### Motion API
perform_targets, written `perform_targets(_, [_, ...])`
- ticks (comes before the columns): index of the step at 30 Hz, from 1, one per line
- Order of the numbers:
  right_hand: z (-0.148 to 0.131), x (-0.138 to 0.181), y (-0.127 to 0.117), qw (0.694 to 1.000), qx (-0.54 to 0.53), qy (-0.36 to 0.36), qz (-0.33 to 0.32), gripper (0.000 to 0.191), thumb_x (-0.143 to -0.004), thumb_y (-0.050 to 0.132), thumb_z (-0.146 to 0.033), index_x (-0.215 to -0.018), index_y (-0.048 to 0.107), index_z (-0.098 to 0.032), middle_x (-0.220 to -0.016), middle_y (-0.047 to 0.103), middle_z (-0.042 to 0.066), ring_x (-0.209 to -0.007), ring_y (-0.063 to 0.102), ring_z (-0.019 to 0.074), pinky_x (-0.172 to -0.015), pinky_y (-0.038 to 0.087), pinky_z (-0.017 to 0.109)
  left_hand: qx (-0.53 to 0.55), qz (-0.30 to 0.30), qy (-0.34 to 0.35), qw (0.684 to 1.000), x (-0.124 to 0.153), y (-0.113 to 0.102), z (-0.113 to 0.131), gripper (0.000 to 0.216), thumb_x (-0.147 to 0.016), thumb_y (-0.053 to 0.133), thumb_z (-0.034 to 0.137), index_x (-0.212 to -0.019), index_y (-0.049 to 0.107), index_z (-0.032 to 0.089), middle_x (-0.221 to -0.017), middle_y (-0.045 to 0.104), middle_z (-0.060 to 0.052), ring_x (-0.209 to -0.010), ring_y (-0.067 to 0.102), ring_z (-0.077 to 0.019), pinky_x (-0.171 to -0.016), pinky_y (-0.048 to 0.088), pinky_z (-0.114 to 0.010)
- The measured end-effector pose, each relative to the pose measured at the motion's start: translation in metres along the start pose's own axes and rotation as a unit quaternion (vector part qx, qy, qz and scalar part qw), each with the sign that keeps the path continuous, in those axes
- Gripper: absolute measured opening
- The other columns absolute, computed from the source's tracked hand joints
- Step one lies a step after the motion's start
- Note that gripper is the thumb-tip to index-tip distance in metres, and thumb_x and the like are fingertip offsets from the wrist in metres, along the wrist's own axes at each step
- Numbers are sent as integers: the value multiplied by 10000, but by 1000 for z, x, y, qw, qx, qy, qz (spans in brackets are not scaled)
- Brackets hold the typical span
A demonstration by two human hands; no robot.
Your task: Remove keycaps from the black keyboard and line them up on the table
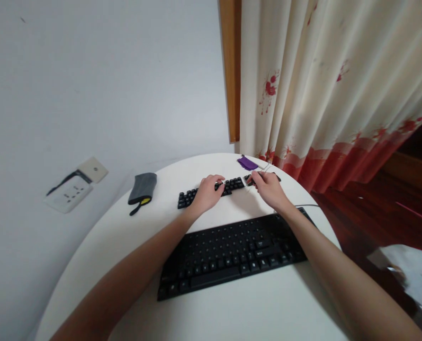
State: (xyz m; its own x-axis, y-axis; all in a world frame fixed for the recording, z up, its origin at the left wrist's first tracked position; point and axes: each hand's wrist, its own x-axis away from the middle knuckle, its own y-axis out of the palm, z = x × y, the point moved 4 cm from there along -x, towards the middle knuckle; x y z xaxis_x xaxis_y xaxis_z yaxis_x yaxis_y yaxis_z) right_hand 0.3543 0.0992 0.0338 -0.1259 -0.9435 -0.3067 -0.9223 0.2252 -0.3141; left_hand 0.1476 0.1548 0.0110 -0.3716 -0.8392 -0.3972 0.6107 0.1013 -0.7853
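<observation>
Beyond a black keyboard [228, 251], black keycaps [235, 183] are lined up in a slanting band across the white round table [182, 317]. The upper part of the keyboard shows bare key positions, while caps still sit along its lower rows and right side. My left hand [208, 193] rests over the middle of the band, thumb and forefinger curled around a dark keycap. At the band's right end, my right hand [266, 187] is closed in a pinch. A small pale piece shows by its fingertips, but what it grips is too small to tell.
A grey cloth pouch [143, 187] with a black loop lies at the table's left. Near the far edge are a purple cloth [247, 163] and thin wire. A cable runs off to the right. The wall with sockets [70, 193] borders the left, a curtain [324, 94] the back right.
</observation>
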Motion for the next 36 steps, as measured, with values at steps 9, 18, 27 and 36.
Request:
perform_targets(9, [-40, 35, 1, 923, 39, -105, -368, 246, -877, 579, -341, -853, 732, -150, -700, 650, 2, -625, 544, 131, -617, 436, 234, 133, -144, -1, 981, 45, 29, 18, 209, -862, 525, 122, -905, 724, 168, -747, 723, -16, -683, 648, -154, -670, 482, -256])
perform_targets(18, [-30, 56, 12, 850, 64, -4, -523, 322, -853, 625, -369, -973, 779, -113, -692, 698, 28, -604, 593, 143, -581, 470, 233, 176, -139, 0, 974, 48, 27, 21, 212, -885, 516, 168, -907, 727, 167, -710, 704, -9, -644, 625, -144, -620, 450, -239])
perform_targets(27, [-32, 61, 12, 841, 84, 4, -535, 328, -836, 647, -379, -970, 800, -121, -682, 721, 33, -579, 581, 130, -547, 440, 221, 175, -137, 2, 975, 48, 28, 20, 219, -882, 516, 159, -912, 733, 173, -708, 704, -6, -636, 619, -142, -624, 447, -238])
perform_targets(36, [-32, 75, 27, 812, 93, 7, -576, 230, -773, 677, -275, -908, 812, -146, -781, 764, 25, -653, 640, 148, -616, 460, 226, 172, -147, 5, 974, 48, 28, 21, 207, -884, 530, 164, -918, 735, 167, -697, 703, -4, -604, 585, -134, -579, 412, -226])
